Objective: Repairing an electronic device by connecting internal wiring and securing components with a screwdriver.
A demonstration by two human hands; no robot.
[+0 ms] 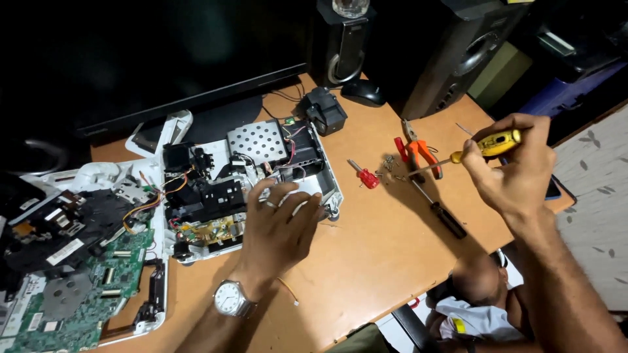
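**Hands at work on an opened machine**

A person's left hand (282,225), a silver wristwatch (230,299) on the wrist, lies flat with fingers spread on the near right corner of an opened white device (252,186), gripping nothing. The device sits on the left half of an orange-brown surface (366,261), its black parts, perforated metal plate and coloured wires exposed. The right hand (513,167) is raised above the surface's right edge, its grip wrapped around the yellow handle of a screwdriver (471,151) whose shaft points left. Below it lie orange-handled pliers (418,151), a small red screwdriver (366,176) and a black-handled screwdriver (443,214). A green circuit board (85,294) rests at far left.
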